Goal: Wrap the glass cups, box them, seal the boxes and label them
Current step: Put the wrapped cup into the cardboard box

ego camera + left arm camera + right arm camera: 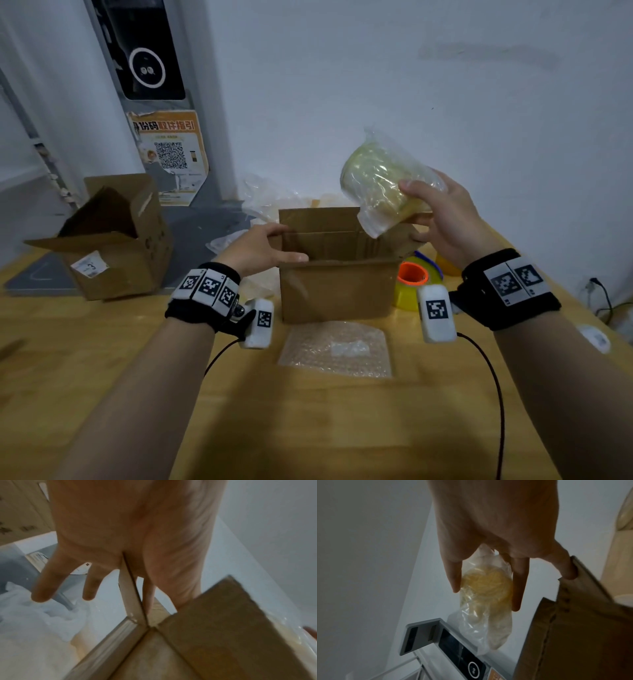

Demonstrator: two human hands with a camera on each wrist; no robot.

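Note:
An open brown cardboard box (337,291) stands mid-table. My left hand (263,245) holds its left flap (132,596), which is wedged between the fingers, with the thumb lying along the near top edge. My right hand (440,219) grips a yellowish glass cup wrapped in clear bubble wrap (380,185), tilted above the box's right side. In the right wrist view the wrapped cup (486,588) sits between thumb and fingers, and the little finger touches the box's right flap (576,601). The inside of the box is hidden.
A second open box (113,240) sits at the left. A bubble wrap sheet (337,347) lies in front of the box. Yellow tape rolls (412,284) stand to its right, loose plastic wrap (267,198) behind it, a label (594,337) at far right. The wall is close behind.

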